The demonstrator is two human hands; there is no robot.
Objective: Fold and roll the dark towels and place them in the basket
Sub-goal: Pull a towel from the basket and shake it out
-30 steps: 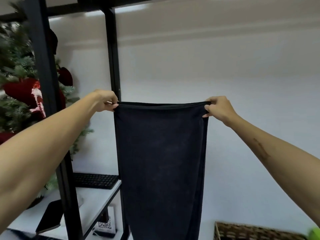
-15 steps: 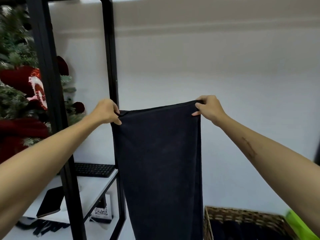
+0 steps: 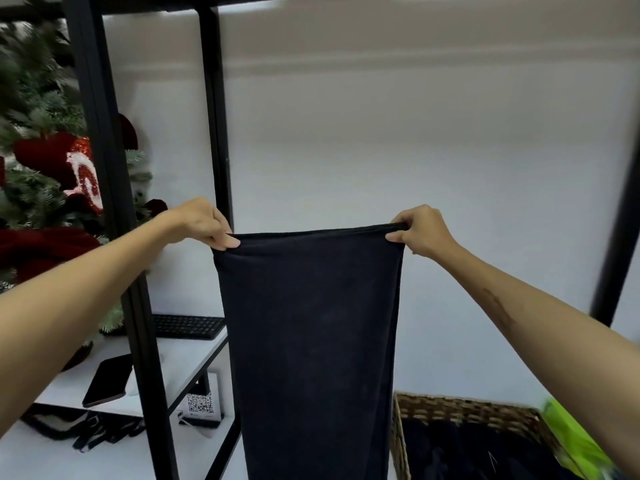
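At the far left stood one decorated green tree (image 3: 38,109) hung with red ornaments, partly behind a black metal shelving frame (image 3: 104,174) of which two uprights showed on that side. A white shelf (image 3: 180,351) in the frame carried one black keyboard (image 3: 188,327) at the back and one dark phone (image 3: 109,379) lying flat nearer the front. Below it, on the white surface (image 3: 31,455), lay a tangle of black straps (image 3: 86,433) and one small stand bearing a QR code (image 3: 201,403).

The left hand (image 3: 204,221) was raised in front of the inner upright, thumb and fingers pinching the top left corner of one dark towel (image 3: 311,341). The towel hung straight down in the middle of the view, its top edge pulled nearly level between the two hands, its lower end running out of the bottom of the picture. The right hand (image 3: 419,230) gripped the top right corner, fingers curled over the hem.

Behind everything the wall (image 3: 415,150) was plain and pale. At the lower right sat one woven wicker basket (image 3: 460,412), just beside the hanging towel, with dark cloth (image 3: 467,452) inside; how many pieces it made up could not be told. A bright green object (image 3: 575,441) lay against the basket's right rim, blurred. One more black upright (image 3: 620,220) stood at the far right edge.
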